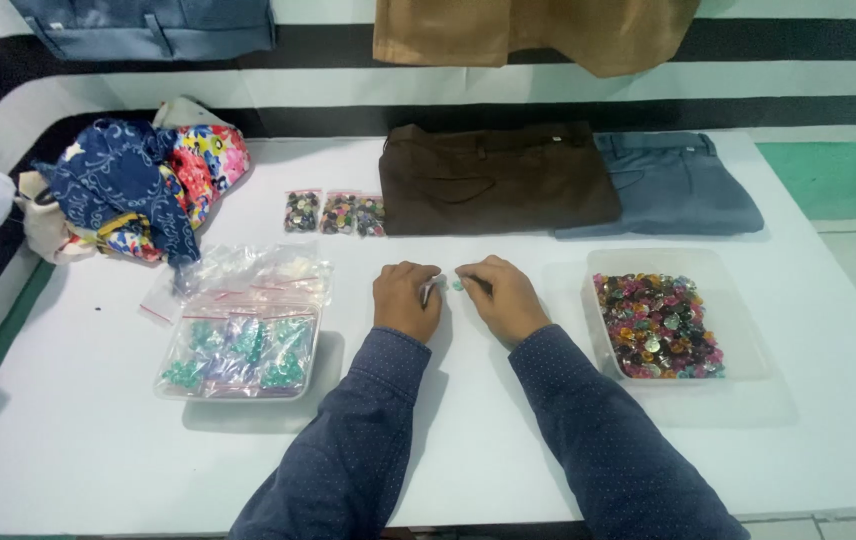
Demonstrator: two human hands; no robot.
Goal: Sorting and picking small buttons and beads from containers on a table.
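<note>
**Small green button pinched between both hands at worktop centre**

Left hand (407, 298) curled, fingers closed on what looks like a small clear bag (430, 290); hard to confirm, mostly hidden. Right hand (503, 296) narrow, fingertips pinching a small green button (457, 285) just beside the bag. Both resting on the white worktop (98, 440), centre, knuckles nearly touching.

Button probably light, hard, smooth, so likely slippery and easy to drop or roll; best taken by the rim with fingertips. Bag thin, soft, floppy; best held at the mouth edge.

Right of hands: clear tub (738, 300) of mixed coloured buttons (658, 326), near. Left: clear tray (238, 390) with bagged green buttons (238, 350), loose empty bags (248, 272) behind it. Farther back: three small filled bags (335, 213) in a row, folded brown trousers (498, 178), folded grey-blue trousers (673, 185), heap of patterned cloth (143, 185) at left. Nothing between hands and tub or tray.
</note>
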